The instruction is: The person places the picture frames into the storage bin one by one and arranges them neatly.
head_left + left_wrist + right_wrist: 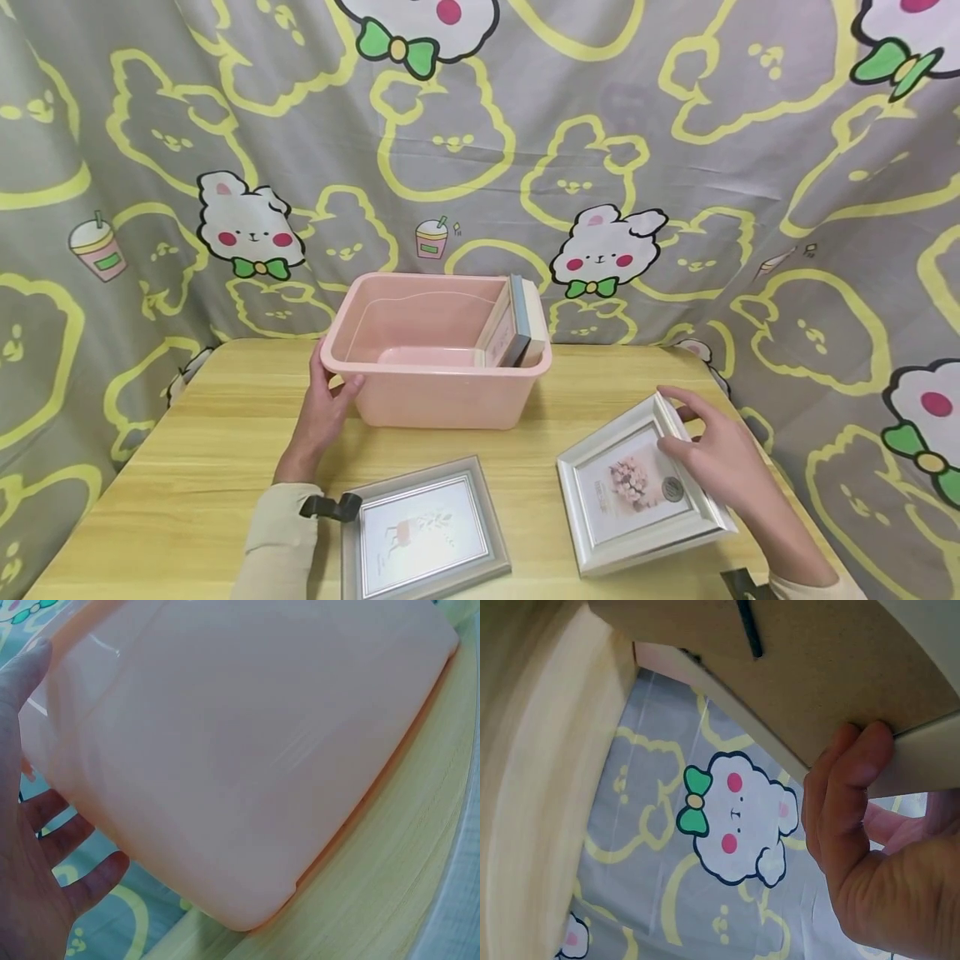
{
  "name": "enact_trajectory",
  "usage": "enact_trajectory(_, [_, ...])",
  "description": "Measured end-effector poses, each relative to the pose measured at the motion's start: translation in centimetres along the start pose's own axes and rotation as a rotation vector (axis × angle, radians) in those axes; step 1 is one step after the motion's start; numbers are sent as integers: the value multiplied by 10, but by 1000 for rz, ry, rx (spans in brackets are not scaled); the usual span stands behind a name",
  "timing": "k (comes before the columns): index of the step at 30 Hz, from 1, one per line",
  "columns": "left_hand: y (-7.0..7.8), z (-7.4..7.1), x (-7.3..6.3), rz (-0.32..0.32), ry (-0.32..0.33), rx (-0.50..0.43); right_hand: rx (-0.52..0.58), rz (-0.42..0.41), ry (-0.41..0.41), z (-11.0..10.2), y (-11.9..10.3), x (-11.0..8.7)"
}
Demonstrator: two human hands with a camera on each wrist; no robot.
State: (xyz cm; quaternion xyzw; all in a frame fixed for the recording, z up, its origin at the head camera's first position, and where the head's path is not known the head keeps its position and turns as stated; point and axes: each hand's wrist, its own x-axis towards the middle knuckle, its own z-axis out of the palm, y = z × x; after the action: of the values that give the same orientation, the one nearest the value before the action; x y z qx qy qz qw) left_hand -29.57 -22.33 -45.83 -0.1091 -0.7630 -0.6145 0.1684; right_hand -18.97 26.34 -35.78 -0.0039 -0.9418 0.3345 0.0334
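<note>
The left grip [324,410] holds a smooth plastic bin [442,402], the right grip [722,460] a bevelled rectangular frame [637,492].

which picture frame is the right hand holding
The silver-white picture frame with pink flowers; the grey frame lies on the table, while other frames sit in the pink bin.

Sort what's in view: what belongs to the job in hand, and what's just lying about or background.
Likely the job:
- pink bin, left grip at one end
- white frame, in the right grip
- frames leaning in the bin
- grey frame, unheld, probably included

Just background:
- wooden table
- patterned curtain
</note>
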Motion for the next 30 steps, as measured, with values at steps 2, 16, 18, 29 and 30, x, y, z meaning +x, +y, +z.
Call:
enact_trajectory(2, [-1, 0, -1, 3, 0, -7, -23, -12, 8, -2, -2, 3])
enact_trajectory(16, [1, 2, 0, -2, 5, -26, -144, -23, 49, -8, -2, 28])
enact_trajectory(18, [1, 2, -1, 2, 5, -32, -155, -20, 46, -9, -2, 31])
enact_trajectory(29, [-1, 0, 0, 4, 12, -36, -195, -53, 55, -13, -17, 53])
enact_trajectory(30, [-1, 0, 0, 5, 12, -34, -195, -55, 60, -13, -20, 55])
